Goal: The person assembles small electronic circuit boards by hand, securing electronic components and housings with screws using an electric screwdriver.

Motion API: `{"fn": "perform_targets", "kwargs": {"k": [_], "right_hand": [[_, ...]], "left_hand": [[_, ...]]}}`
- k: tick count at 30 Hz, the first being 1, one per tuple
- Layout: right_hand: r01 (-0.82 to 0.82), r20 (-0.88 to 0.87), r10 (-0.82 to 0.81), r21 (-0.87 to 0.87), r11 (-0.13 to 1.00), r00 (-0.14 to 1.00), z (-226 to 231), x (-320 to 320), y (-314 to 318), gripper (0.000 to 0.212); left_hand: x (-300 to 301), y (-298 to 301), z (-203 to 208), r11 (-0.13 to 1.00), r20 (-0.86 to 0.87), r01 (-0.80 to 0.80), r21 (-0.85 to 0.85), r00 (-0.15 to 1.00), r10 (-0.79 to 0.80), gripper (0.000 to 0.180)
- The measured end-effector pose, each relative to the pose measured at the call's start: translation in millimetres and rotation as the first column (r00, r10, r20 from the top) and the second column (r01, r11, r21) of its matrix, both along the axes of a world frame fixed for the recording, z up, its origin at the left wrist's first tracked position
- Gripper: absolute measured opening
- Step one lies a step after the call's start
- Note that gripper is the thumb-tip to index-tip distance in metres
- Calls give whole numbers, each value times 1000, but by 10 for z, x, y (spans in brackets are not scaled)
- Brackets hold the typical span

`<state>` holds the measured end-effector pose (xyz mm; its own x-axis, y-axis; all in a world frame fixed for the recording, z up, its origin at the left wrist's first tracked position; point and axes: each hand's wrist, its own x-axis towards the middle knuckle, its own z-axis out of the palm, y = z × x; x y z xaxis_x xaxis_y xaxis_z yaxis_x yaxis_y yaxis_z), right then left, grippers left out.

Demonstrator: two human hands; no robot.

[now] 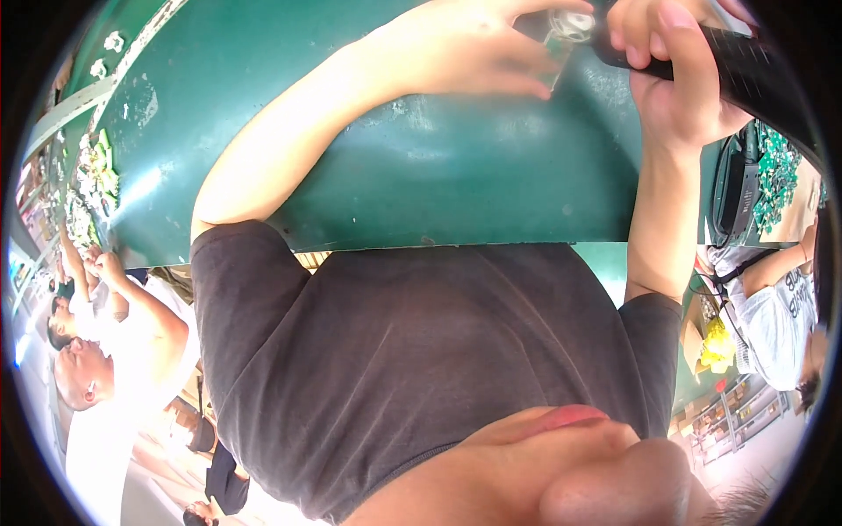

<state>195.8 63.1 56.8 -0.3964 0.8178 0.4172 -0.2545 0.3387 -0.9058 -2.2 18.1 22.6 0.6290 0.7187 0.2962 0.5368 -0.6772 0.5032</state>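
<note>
Black and thick-bodied, a tool is resting in the right hand, whose fingers are holding it firmly, the thumb lying along its side. Its inner end is facing a small clear-and-white piece, which is showing just beside it, above the worktop. The left hand is holding its fingers well apart around that piece; blur is hiding whether they are gripping it. Green and scuffed, the worktop is lying beneath both hands. Farther right, a black object is lying beside a spread of small green pieces. Off to the left, green and whitish items are lying in a heap, a co-worker in white holding both arms out near them
</note>
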Motion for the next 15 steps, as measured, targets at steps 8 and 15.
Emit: {"fn": "perform_targets", "kwargs": {"k": [8,15], "right_hand": [[16,11,-16,-27,999,1000,-93,-76,26,40],[-13,50,11,43,999,999,-88,-93,54,39]], "left_hand": [[-57,20,-137,997,274,77,-5,959,-72,20],[-49,6,-76,984,225,58,-170,974,-19,23]]}}
